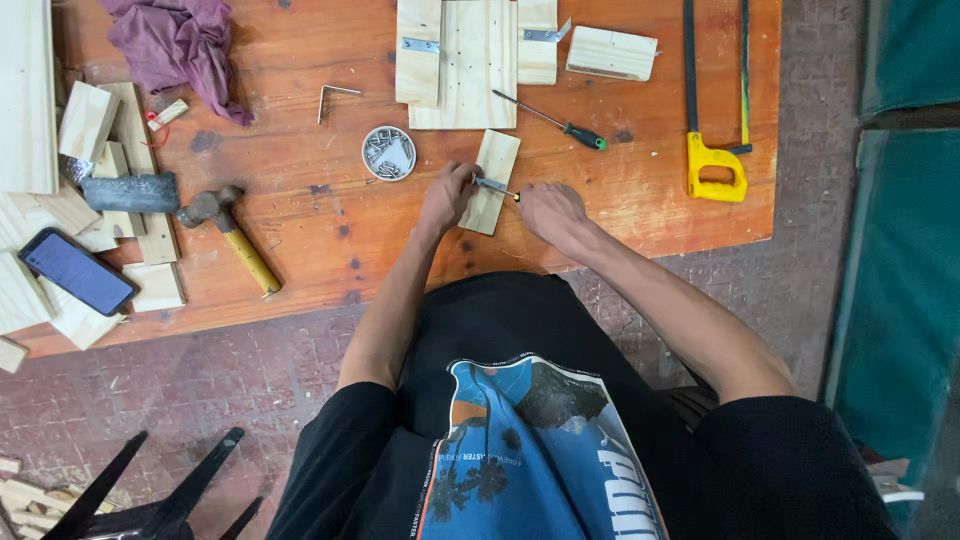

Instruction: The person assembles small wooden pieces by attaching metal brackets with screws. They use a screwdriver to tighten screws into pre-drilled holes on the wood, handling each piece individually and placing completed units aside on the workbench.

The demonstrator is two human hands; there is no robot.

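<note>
- Head view: the person's two bare hands work at the near edge of an orange-brown wooden table [300, 260], seen from above.
- Left hand [447, 197]: fingers curled and pressed onto a small metal bracket [489, 184] that lies across a short pale wooden block [492, 182]. The hand touches both the bracket and the left edge of the block.
- Right hand [550, 208]: closed around the handle of a small screwdriver [513, 195]; only a yellow bit of the handle shows beyond the fingers, and the tip points left toward the bracket.
- Wooden block: lies flat, tilted slightly from upright in the frame, between the two hands and just below a larger pale board assembly [465, 62].
- Board assembly: several pale boards laid side by side at the far edge of the table, joined with two metal plates near their tops.
- A second screwdriver [555, 122] with a green and black handle lies diagonally just beside the board assembly, apart from both hands.
- A round tin of screws [388, 153] stands left of the block, near the left hand.
- A hammer [232, 235] with a yellow handle lies further left, well apart from the hands.
- A yellow-handled hacksaw [716, 100] lies at the right side of the table.
- A phone [77, 270] with a dark screen rests on wood offcuts at the left edge.
- A purple cloth [180, 45] lies crumpled at the far left corner.
</note>
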